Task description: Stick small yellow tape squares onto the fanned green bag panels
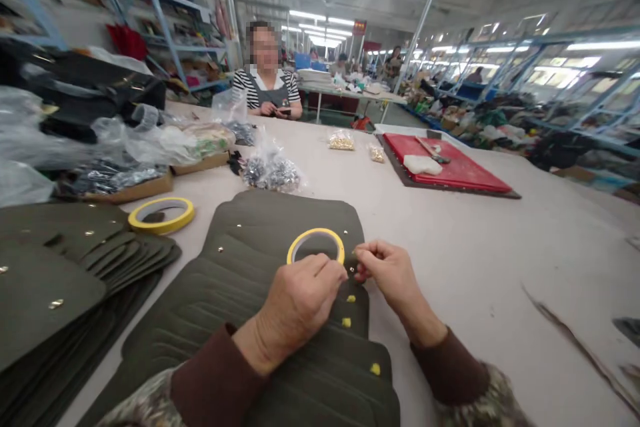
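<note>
Gripping a roll of yellow tape [316, 231] in the curled left hand [306, 293], over fanned dark green panels [220, 300] toward the near edge of the table [450, 247]; pinching apparently a small yellow scrap [355, 251] between thumb and finger of the right hand [393, 273], at the panels' right edge. Already applied along that edge: three yellow tape bits [347, 322]. Seemingly untaped so far, at the panels' far end: metal fasteners [345, 232] near both side edges.
</note>
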The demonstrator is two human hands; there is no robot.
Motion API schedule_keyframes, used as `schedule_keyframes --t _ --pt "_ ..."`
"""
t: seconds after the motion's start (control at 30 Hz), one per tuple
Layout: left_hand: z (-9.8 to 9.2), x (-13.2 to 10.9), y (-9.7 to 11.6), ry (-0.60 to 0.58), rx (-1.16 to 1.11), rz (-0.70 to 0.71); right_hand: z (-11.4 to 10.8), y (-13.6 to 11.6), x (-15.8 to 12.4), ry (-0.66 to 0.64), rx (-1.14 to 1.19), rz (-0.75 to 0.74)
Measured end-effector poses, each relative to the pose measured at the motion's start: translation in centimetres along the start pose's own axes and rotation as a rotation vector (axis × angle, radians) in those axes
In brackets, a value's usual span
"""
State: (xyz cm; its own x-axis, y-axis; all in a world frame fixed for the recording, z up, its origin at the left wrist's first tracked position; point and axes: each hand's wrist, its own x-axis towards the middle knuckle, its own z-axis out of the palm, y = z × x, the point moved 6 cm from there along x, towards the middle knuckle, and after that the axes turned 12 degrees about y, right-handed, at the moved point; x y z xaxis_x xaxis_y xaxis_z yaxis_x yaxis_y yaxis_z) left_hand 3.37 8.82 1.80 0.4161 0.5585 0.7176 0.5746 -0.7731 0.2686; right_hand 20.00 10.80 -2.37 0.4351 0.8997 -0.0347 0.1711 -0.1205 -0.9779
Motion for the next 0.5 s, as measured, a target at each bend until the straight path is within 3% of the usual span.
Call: schedule_keyframes --t 0.1,0.17,0.3,0.5 --pt "1.0 -0.2 -1.7 -0.155 0.088 -0.105 -0.5 2.6 1.3 -0.207 0.033 0.210" --pt "1.8 -0.4 -2.3 -0.268 0.165 -0.136 -1.1 3.4 1.6 -0.263 0.011 0.234" --pt "3.0 -0.4 -2.0 -0.406 0.215 -0.095 -1.1 3.3 1.3 -0.305 -0.064 0.154" --pt "3.6 -0.5 -2.0 -0.443 0.204 -0.087 -0.3 2.6 0.7 -0.293 -0.282 0.007"
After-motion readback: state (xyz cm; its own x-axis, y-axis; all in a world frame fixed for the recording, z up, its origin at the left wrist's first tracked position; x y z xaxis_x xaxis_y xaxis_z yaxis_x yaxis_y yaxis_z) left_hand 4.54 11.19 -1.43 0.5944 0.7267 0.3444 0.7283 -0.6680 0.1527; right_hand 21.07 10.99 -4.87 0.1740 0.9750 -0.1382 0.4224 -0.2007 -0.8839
